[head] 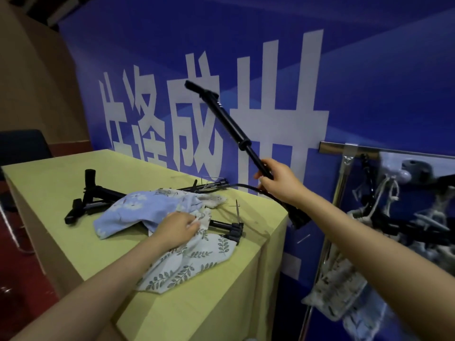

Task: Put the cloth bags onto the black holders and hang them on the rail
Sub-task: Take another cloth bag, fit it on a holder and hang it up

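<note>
My right hand (278, 182) grips a long black holder (227, 118) and holds it tilted up over the table's far right corner. My left hand (177, 228) rests on a leaf-print cloth bag (194, 263) and pinches its fabric. A blue flowered cloth bag (145, 206) lies just behind it. More black holders (94, 195) lie on the table, partly under the bags; one folded holder (227, 228) sticks out to the right of my left hand. A metal rail (357, 150) at the right carries hung holders with cloth bags (337, 289).
The table wears a yellow-green cloth (61, 232) and stands against a blue banner wall (369, 82) with white characters. A dark chair (22, 146) stands at far left. The rail's chrome post (341, 185) rises beside the table's right edge.
</note>
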Motion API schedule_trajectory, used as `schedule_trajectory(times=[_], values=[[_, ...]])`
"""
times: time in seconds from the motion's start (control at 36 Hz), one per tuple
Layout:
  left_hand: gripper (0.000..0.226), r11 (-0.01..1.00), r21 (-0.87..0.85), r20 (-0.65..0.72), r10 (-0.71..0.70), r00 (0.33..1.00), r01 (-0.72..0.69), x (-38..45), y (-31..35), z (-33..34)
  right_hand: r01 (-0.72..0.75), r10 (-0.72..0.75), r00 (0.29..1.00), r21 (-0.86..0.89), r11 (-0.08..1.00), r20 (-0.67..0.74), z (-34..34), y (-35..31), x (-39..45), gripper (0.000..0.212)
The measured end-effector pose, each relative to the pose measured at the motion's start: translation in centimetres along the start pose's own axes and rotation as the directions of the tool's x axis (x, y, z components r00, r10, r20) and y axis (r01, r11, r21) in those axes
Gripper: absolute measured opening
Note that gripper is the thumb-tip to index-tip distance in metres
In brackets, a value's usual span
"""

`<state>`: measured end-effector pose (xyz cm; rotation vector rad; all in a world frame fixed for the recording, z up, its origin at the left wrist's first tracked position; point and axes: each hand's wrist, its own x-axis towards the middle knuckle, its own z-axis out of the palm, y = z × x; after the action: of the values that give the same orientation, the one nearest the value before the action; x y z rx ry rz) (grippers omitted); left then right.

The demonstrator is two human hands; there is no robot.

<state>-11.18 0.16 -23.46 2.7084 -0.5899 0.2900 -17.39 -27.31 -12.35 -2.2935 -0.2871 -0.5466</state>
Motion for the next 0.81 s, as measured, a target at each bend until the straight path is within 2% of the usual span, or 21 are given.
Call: schedule_trajectory(times=[0.14, 0.22, 0.28, 0.31, 0.33, 0.36, 0.42, 0.44, 0.47, 0.5, 0.56, 0.61, 0.69, 0.75, 0.81], values=[[0.040, 0.996, -0.090, -0.051, -0.011, 0.999, 0.006, -0.6, 0.3, 0.2, -0.009, 0.016, 0.999, 0.165, 0.986, -0.039, -0.2, 0.5, -1.0, 0.034], [0.024, 0.992, -0.120, -0.159, 0.025, 0.987, -0.044, -0.8, 1.0, 0.1, 0.020, -0.008, 0.998, 0.213, 0.977, -0.058, -0.2, 0.3, -1.4, 0.032], [0.023, 0.973, -0.219, -0.267, 0.011, 0.964, -0.072, -0.9, 2.3, -0.1, 0.055, -0.038, 0.996, 0.230, 0.972, -0.079, -0.2, 0.0, -1.5, 0.031], [0.026, 0.945, -0.321, -0.287, -0.038, 0.957, -0.059, -0.9, 3.5, -0.4, 0.076, -0.055, 0.994, 0.246, 0.966, -0.093, -0.2, -0.2, -1.5, 0.031], [0.031, 0.882, -0.471, -0.257, -0.111, 0.960, -0.024, -0.8, 4.8, -0.8, 0.095, -0.068, 0.992, 0.266, 0.959, -0.108, -0.3, -0.5, -1.5, 0.032], [0.037, 0.762, -0.647, -0.163, -0.177, 0.971, 0.030, -0.4, 6.2, -1.3, 0.114, -0.082, 0.989, 0.285, 0.952, -0.122, -0.4, -0.8, -1.5, 0.033], [0.058, 0.395, -0.902, 0.114, -0.178, 0.977, 0.177, 0.8, 8.9, -2.7, 0.150, -0.110, 0.984, 0.318, 0.936, -0.139, -0.6, -1.2, -1.4, 0.036], [0.067, 0.226, -0.945, 0.213, -0.124, 0.969, 0.237, 1.6, 10.0, -3.3, 0.167, -0.126, 0.982, 0.330, 0.929, -0.142, -0.6, -1.4, -1.5, 0.037], [0.074, 0.098, -0.959, 0.260, -0.065, 0.964, 0.265, 2.2, 11.1, -4.0, 0.186, -0.144, 0.979, 0.342, 0.921, -0.144, -0.8, -1.6, -1.6, 0.038], [0.080, 0.016, -0.964, 0.264, -0.016, 0.964, 0.265, 3.0, 12.0, -4.8, 0.203, -0.161, 0.976, 0.352, 0.914, -0.144, -0.9, -1.7, -1.8, 0.039], [0.093, -0.106, -0.971, 0.208, 0.045, 0.977, 0.212, 4.4, 13.6, -6.3, 0.230, -0.193, 0.972, 0.368, 0.901, -0.134, -1.0, -1.8, -2.3, 0.042], [0.092, -0.228, -0.966, 0.115, 0.028, 0.993, 0.118, 5.8, 15.0, -7.8, 0.217, -0.193, 0.976, 0.403, 0.889, -0.101, -1.1, -1.6, -2.9, 0.046], [0.064, -0.347, -0.936, -0.039, -0.061, 0.997, -0.058, 7.6, 16.1, -10.3, 0.140, -0.147, 0.989, 0.384, 0.913, -0.009, -1.4, -0.9, -4.0, 0.049], [0.047, -0.345, -0.931, -0.076, -0.138, 0.987, -0.120, 8.6, 16.1, -11.6, 0.107, -0.133, 0.989, 0.329, 0.938, 0.058, -1.7, -0.4, -4.7, 0.050], [0.044, -0.289, -0.951, -0.040, -0.229, 0.973, -0.107, 9.3, 15.3, -12.3, 0.097, -0.135, 0.983, 0.274, 0.957, 0.125, -1.9, -0.1, -5.3, 0.049]])
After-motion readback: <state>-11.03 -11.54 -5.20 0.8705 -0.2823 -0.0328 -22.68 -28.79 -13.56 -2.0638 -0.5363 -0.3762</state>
